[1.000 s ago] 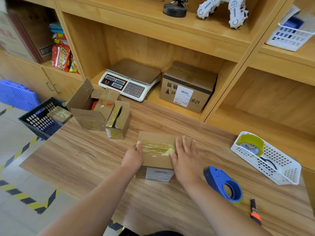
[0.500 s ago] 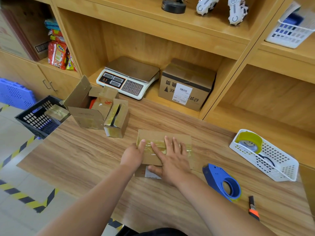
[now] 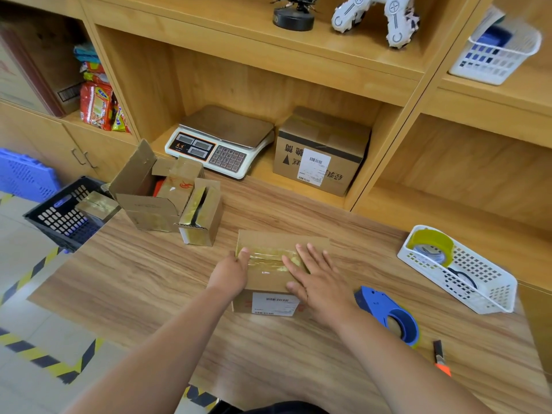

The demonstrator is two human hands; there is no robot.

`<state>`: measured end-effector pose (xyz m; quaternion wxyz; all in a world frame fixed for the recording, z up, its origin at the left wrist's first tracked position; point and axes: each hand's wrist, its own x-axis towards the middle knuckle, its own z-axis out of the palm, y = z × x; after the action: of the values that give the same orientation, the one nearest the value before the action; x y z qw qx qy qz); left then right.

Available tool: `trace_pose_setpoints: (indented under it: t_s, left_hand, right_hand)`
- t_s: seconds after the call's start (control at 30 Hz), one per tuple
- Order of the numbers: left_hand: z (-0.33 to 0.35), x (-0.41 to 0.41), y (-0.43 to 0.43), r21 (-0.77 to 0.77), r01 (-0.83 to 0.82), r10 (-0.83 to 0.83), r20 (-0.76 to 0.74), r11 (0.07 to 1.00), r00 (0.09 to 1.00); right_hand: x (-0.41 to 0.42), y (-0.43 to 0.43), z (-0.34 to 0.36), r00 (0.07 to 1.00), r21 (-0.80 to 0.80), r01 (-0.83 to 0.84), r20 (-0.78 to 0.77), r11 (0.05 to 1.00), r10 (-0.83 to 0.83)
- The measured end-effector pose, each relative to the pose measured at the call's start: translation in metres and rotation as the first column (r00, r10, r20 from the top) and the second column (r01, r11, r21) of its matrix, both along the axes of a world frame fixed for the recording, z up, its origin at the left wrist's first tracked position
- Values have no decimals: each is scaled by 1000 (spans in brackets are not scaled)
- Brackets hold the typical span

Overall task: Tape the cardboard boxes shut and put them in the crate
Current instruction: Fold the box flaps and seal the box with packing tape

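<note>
While the right hand (image 3: 319, 282) lies flat on the sealed box (image 3: 268, 282), with four fingers straight and spread and pressing the right part of its top, the left hand (image 3: 230, 274) grips the box's left end. Left thumb sits on top, on the tape strip (image 3: 265, 258); the other left fingers are hidden down the side. One strip runs across the top, from the left thumb to under the right fingers. The box sits on the table (image 3: 134, 282), not in the crate.

Boxes counted: five.
- One under the fingers.
- Two beyond and left of the left thumb, touching each other: open box (image 3: 140, 201) with flaps up, small box (image 3: 203, 222) with a gap in its top.
- One taped box (image 3: 97, 204) inside the black crate (image 3: 56, 219), far left of the left fingers, off the table edge.
- One shelf box (image 3: 322, 150), beyond the right fingertips.

One scale (image 3: 221, 141), beside the shelf box. One blue tape dispenser (image 3: 388, 315), just right of the right wrist. One box cutter (image 3: 440, 357), further right, nearer the person. One white basket (image 3: 466, 279), well right of the right fingers, holding one yellow tape roll (image 3: 433, 243).
</note>
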<state>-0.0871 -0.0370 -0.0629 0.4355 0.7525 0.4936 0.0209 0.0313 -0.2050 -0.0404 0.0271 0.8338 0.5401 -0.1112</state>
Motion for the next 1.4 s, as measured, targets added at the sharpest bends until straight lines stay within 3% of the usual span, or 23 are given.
trace_pose_setpoints:
  t_s: [0.17,0.27,0.4,0.47,0.53,0.63,0.8,0.97,1.13,1.3,1.4]
  left_hand:
    - [1,1,-3,-52,4,-3,6,999,1000]
    - [5,0,-6,-33,2,-1,22,999,1000]
    - [5,2,-7,-101,-83,88,49,991,995]
    - [7,4,-9,-134,-127,137,63,983,989]
    - [6,4,-15,-181,-154,172,86,971,981]
    - [3,7,-24,-299,-170,224,158,939,962]
    - [2,15,-31,-504,-123,280,247,855,928]
    - [-3,10,-33,-576,-79,281,271,814,921]
    - [-3,-6,-13,-394,-155,293,320,906,901]
    - [3,-17,5,5,-16,14,185,1000,983]
    - [10,-16,5,-31,-2,12,332,1000,943]
  right_hand:
    - [14,-33,1,983,55,184,14,981,-185]
    - [12,-42,-2,931,130,361,-100,924,-350]
    - [4,-36,-6,654,84,680,-517,728,-552]
    - [2,-26,-5,545,69,756,-618,651,-567]
    - [4,-20,-5,492,70,808,-627,585,-604]
    - [14,-20,1,524,129,822,-552,555,-648]
    - [34,-22,25,598,290,791,-552,539,-581]
    - [43,-10,42,740,357,671,-374,650,-559]
    - [30,11,53,852,397,524,-246,754,-462]
    - [11,40,61,948,406,305,-46,861,-314]
    - [-1,45,58,982,397,159,30,904,-186]
